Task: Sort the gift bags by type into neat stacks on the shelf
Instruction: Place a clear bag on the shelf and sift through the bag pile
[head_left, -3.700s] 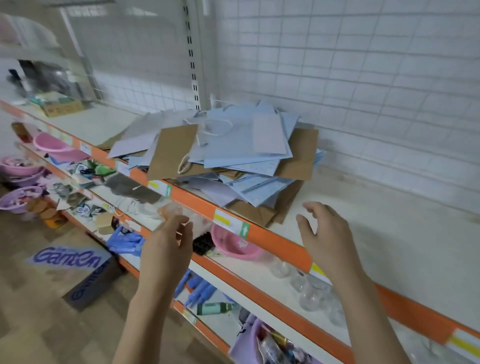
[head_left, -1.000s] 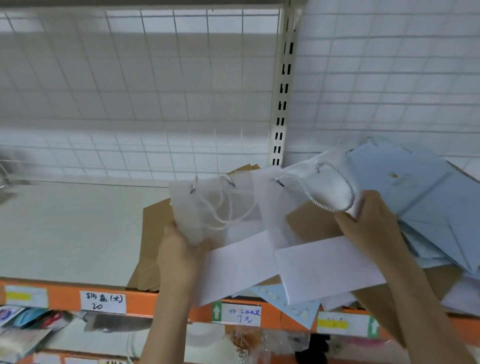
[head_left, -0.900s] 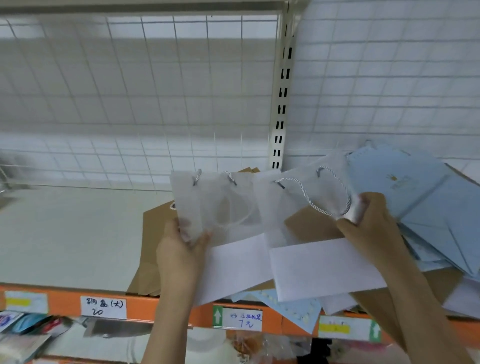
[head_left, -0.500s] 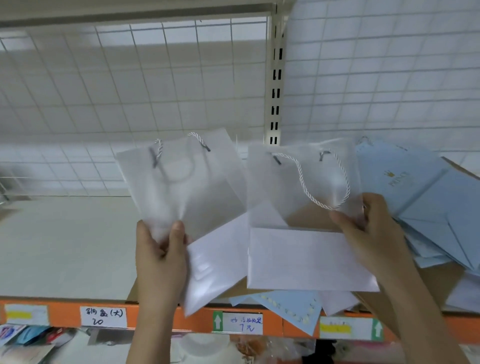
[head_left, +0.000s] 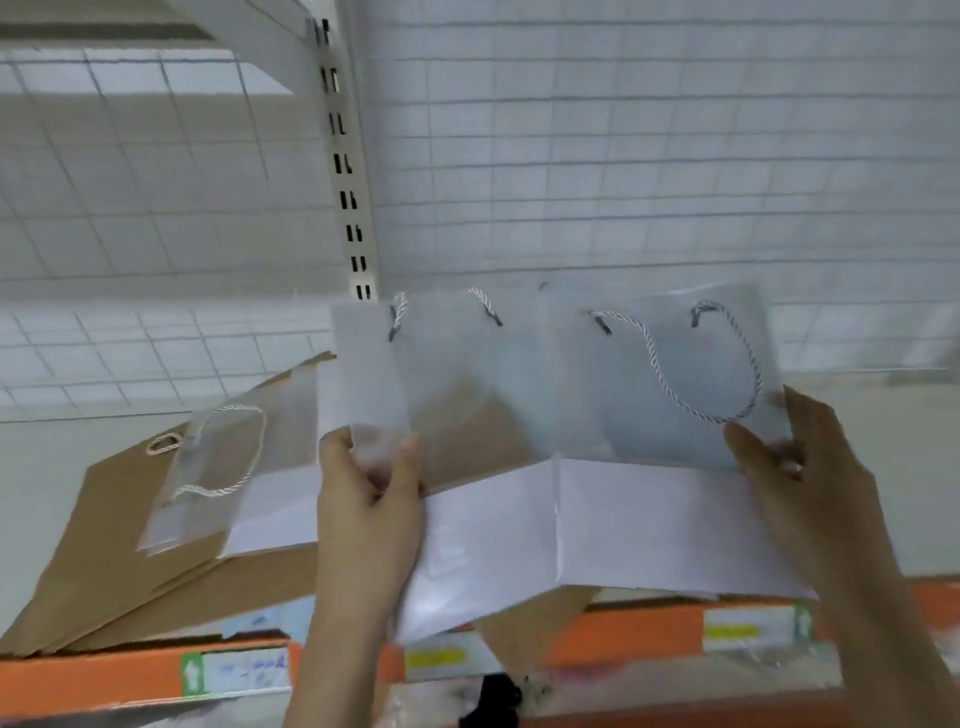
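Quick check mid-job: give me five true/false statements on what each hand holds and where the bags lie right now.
1. The left hand pinches a frosted bag. True.
2. The right hand is empty. False: it grips a second frosted bag at its right edge.
3. A third frosted bag lies on the brown bags. True.
4. The brown bags stand upright against the grid wall. False: they lie flat on the shelf.
5. The rope handle of the right-hand bag hangs down over its face. True.
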